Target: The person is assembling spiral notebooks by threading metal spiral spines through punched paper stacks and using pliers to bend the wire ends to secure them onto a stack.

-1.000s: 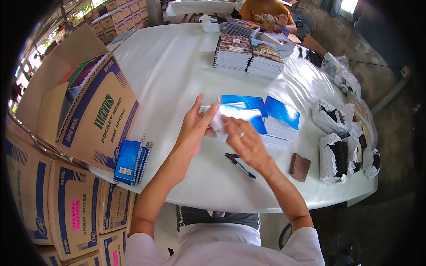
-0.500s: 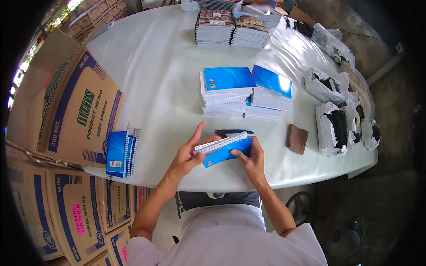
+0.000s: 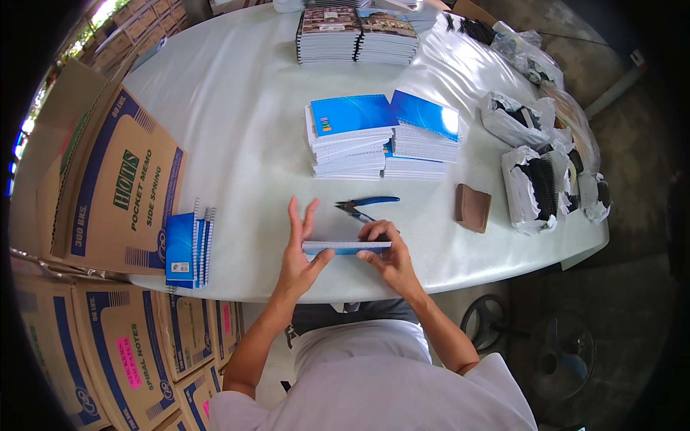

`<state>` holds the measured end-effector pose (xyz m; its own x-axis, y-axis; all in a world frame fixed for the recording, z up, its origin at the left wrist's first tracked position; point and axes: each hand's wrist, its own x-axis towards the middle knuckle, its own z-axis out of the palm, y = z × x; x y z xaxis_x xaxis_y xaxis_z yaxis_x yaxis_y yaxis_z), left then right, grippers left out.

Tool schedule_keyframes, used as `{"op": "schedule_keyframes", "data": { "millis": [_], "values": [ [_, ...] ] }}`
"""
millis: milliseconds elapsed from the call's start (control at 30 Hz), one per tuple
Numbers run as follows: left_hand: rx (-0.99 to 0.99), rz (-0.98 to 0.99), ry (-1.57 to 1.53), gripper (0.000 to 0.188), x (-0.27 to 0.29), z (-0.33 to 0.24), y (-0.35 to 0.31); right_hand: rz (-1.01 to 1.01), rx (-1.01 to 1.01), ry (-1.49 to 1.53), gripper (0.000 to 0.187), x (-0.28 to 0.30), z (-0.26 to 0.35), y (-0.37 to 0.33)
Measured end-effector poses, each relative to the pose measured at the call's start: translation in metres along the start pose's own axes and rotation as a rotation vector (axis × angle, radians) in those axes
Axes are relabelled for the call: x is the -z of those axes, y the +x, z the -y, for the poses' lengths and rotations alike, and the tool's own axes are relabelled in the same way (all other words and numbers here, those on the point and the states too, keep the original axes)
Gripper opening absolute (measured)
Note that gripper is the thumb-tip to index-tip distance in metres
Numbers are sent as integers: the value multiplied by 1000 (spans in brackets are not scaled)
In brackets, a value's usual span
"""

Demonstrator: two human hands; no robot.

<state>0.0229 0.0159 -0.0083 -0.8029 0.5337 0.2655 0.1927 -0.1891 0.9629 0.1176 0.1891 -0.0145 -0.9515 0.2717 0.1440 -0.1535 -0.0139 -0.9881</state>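
Between my two hands a small blue-covered notepad (image 3: pixel 346 246) stands on its long edge, its white page edges facing up. My left hand (image 3: pixel 296 260) grips the left end, with the thumb in front and two fingers stretched upward. At the other end my right hand (image 3: pixel 390 260) holds the pad, thumb in front and curled fingers behind. Just beyond lie cutting pliers (image 3: pixel 366 204) with blue handles, their jaws apart. Farther back, two uneven stacks of loose blue-covered pads (image 3: pixel 351 136) sit side by side.
Finished-looking spiral notebooks (image 3: pixel 181 248) lie at the left edge beside a large carton (image 3: pixel 129 179). A brown wallet (image 3: pixel 472 208) is to the right, near paper-wrapped bundles of black spirals (image 3: pixel 537 190). Thick bound books (image 3: pixel 327 47) stand at the back. More cartons (image 3: pixel 126 345) fill the lower left.
The pad was tilted with its pages fanned and blue cover showing; now it is level, its pages together and edge up. Both hands have drawn down slightly, uncovering the pliers.
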Motion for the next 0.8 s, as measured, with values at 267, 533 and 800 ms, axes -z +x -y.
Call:
{"op": "schedule_keyframes", "data": {
  "millis": [267, 533, 800],
  "values": [
    [-389, 424, 1352, 63, -33, -51, 28, 109, 64, -220, 34, 19, 14, 4],
    [-160, 574, 1178, 57, -31, -52, 33, -1004, 216, -1464, 10, 285, 95, 50],
    [-195, 514, 1172, 55, -29, -44, 34, -846, -150, -1637, 14, 334, 97, 63]
  ]
}}
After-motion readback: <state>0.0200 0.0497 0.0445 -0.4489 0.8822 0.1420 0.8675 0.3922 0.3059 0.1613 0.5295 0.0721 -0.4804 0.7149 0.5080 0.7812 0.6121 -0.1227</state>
